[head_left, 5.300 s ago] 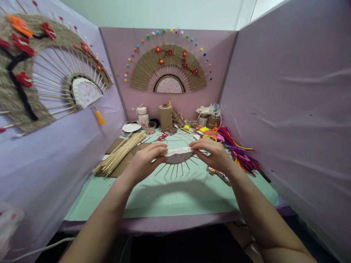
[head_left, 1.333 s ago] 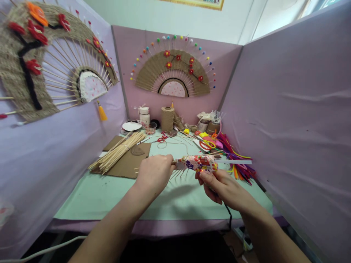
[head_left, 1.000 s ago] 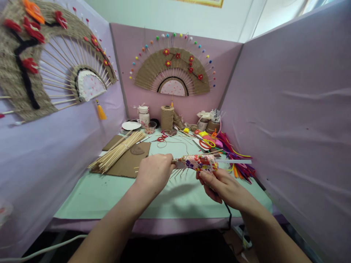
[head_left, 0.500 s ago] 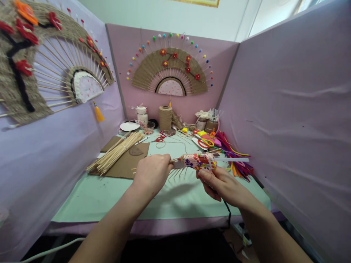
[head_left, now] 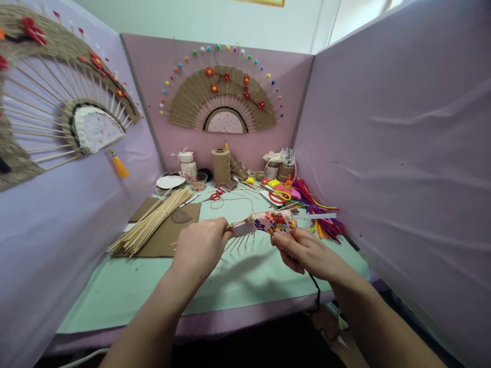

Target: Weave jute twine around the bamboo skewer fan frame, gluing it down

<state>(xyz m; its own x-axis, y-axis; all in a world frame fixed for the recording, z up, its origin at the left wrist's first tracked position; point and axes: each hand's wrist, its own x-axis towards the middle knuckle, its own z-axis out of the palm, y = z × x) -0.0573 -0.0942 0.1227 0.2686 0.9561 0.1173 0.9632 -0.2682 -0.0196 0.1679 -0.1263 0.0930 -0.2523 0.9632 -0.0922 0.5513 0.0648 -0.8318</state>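
Glue gun (head_left: 273, 221) fills the right hand (head_left: 307, 252), a fan (head_left: 240, 229) the left hand (head_left: 201, 243), above a mint-green tabletop (head_left: 180, 294) between lilac panels (head_left: 383, 153).

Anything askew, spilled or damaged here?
Nothing visibly spilled or broken. Mildly odd: the right panel is creased rather than smooth, and the pipe cleaners sprawl loosely on the table. The glue gun in the right grip looks fine.
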